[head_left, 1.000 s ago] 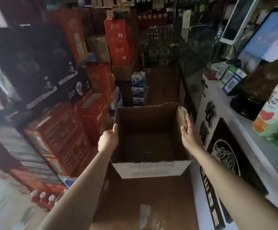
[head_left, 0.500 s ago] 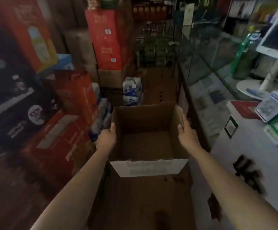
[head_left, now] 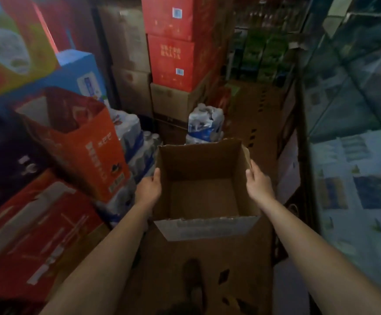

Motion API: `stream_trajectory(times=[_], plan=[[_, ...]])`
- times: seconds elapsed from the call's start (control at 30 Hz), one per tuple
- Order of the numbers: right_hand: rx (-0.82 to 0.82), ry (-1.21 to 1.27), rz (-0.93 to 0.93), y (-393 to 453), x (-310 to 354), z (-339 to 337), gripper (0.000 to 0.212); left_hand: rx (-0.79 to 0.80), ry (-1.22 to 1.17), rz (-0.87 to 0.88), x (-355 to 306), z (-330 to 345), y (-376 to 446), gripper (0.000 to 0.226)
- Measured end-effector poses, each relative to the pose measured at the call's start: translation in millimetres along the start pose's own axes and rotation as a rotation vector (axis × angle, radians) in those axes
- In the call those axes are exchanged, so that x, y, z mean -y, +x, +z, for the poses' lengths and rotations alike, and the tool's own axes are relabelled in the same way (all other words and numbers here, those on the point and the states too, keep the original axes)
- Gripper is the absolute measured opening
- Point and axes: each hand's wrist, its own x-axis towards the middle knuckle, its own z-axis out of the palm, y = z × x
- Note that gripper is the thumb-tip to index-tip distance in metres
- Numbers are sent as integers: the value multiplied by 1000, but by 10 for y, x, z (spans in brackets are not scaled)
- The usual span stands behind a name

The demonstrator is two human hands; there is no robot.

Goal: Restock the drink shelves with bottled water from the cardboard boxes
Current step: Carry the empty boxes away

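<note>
I hold an open brown cardboard box [head_left: 204,194] in front of me at waist height, and its inside is bare. My left hand [head_left: 149,189] grips the box's left wall. My right hand [head_left: 259,184] grips the right wall, fingers over the rim. A white flap [head_left: 204,228] hangs toward me at the near edge. Beyond the box stands a shrink-wrapped pack of bottled water [head_left: 205,123] on the floor. More wrapped water packs [head_left: 137,146] are stacked to the left of the box.
Red cartons [head_left: 173,57] and brown cartons are stacked high at the back. An open orange carton [head_left: 82,142] and red boxes [head_left: 32,228] crowd the left. A glass display counter [head_left: 353,133] runs along the right. Flattened cardboard [head_left: 207,276] covers the narrow aisle floor.
I have walked forward down the aisle with the box held the same way. The white counter and screens on the right have passed out of view, and the stacked cartons are closer.
</note>
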Motion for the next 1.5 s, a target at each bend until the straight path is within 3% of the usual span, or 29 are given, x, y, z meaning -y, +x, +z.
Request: stream_trajectory(times=[0.33,0.57,0.8,1.03,1.2,1.37,1.5], plan=[[211,-73,-78,2351,422,648,41,-39,-66,-236,-378,722,1755,52],[426,-252,-156,3820,512,1357,41,-41,-199,-404,-290,1324,2584,41],[653,-415,-228,5024,527,2178,39,-123,-299,-689,-203,2094,3115,49],[760,-501,-314,5749,214,3151,35,-147,-320,-895,157,2837,3542,47],[831,-569,-375,6114,-201,3910,39,-150,-303,-931,716,3290,3969,47],[845,-514,-299,6355,-518,4548,43,-224,-386,-931,1132,3649,4413,43],[789,-563,-413,6477,-789,5040,36,-197,-465,-1057,1510,3950,4703,47]])
